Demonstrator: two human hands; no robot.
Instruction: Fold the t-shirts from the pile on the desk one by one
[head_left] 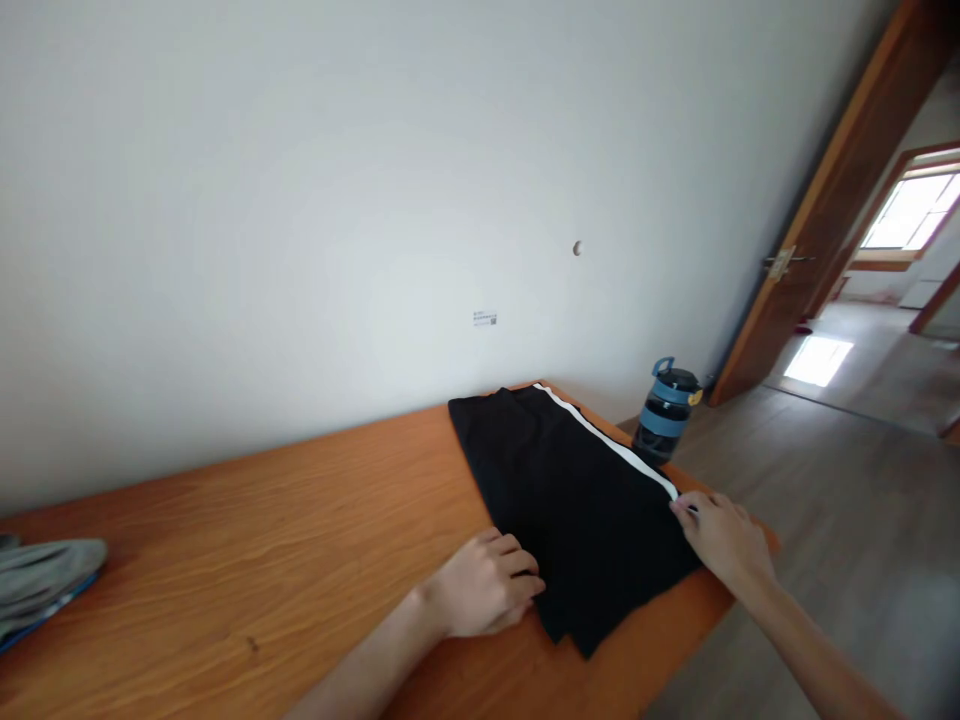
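Our right hand pinches the white-striped edge of a black fabric garment on the orange-brown wooden table; our left hand curls at the opposite edge, its grip unclear; the garment stretches between and beyond both, long axis toward the wall; a blue-and-black bottle stands beyond the right hand; grey cloth lies well left of the left.
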